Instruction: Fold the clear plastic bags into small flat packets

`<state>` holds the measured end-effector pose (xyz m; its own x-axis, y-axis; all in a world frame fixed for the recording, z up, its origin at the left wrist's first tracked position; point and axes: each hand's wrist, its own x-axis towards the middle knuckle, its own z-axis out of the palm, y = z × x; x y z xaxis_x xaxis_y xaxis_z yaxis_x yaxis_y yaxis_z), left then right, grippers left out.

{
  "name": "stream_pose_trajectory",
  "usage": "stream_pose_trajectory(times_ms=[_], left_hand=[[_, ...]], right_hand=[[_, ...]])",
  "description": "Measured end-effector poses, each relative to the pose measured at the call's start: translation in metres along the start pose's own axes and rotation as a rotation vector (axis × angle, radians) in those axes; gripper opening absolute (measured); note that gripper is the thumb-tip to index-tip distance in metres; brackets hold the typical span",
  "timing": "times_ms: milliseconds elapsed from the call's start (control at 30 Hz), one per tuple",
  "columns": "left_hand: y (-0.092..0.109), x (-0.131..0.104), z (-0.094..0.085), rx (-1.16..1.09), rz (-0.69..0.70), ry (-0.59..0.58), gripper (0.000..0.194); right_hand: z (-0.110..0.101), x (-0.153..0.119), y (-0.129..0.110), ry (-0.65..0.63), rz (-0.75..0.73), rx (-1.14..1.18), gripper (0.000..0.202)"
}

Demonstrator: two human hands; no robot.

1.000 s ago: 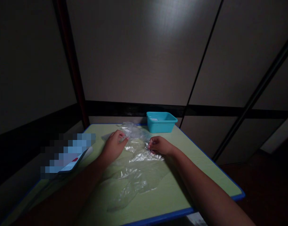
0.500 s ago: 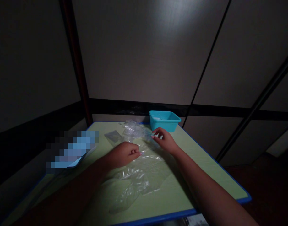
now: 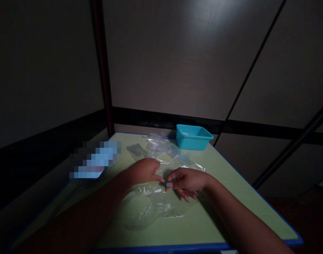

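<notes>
My left hand (image 3: 144,173) is closed in a pinch above the table, thumb and forefinger pointing right. My right hand (image 3: 189,180) meets it there, its thumb and forefinger pinched and its other fingers curled below. Where the fingertips come together, a tiny pale grey piece (image 3: 168,184) shows; it is too small to name. Beneath both hands lies a crumpled clear plastic sheet or bag (image 3: 150,208), spread over the table. More bunched clear plastic (image 3: 157,144) sits behind my hands, beside a flat greyish packet (image 3: 136,150).
A turquoise plastic basket (image 3: 194,143) stands at the back right of the pale green table (image 3: 246,204), which has a blue edge. A phone-like device with a pixelated screen (image 3: 98,160) leans at the left. Dark panelled walls (image 3: 163,63) close off the back and left.
My right hand has come down and toward me from near the basket, and its fingertips now meet those of my left hand. The view has turned slightly left.
</notes>
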<state>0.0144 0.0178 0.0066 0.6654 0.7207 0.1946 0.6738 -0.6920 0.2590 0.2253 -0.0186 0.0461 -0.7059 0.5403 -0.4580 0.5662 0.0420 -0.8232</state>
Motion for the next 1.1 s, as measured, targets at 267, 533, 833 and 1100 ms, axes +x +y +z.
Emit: stream_pose_trajectory(times_ms=[267, 533, 833, 1100], left_hand=[[0.001, 0.001, 0.0, 0.052, 0.037, 0.023, 0.03], [0.002, 0.003, 0.0, 0.091, 0.052, 0.037, 0.031], [-0.003, 0.002, -0.001, 0.165, 0.014, 0.088, 0.04], [-0.002, 0.0, -0.002, 0.164, -0.013, 0.095, 0.038]], right_hand=[[0.012, 0.002, -0.006, -0.195, 0.078, 0.05, 0.035], [0.017, -0.008, -0.019, -0.196, 0.016, -0.045, 0.036], [0.049, 0.002, -0.024, 0.318, -0.263, -0.554, 0.038], [0.029, -0.001, -0.015, 0.591, -0.007, -0.663, 0.046]])
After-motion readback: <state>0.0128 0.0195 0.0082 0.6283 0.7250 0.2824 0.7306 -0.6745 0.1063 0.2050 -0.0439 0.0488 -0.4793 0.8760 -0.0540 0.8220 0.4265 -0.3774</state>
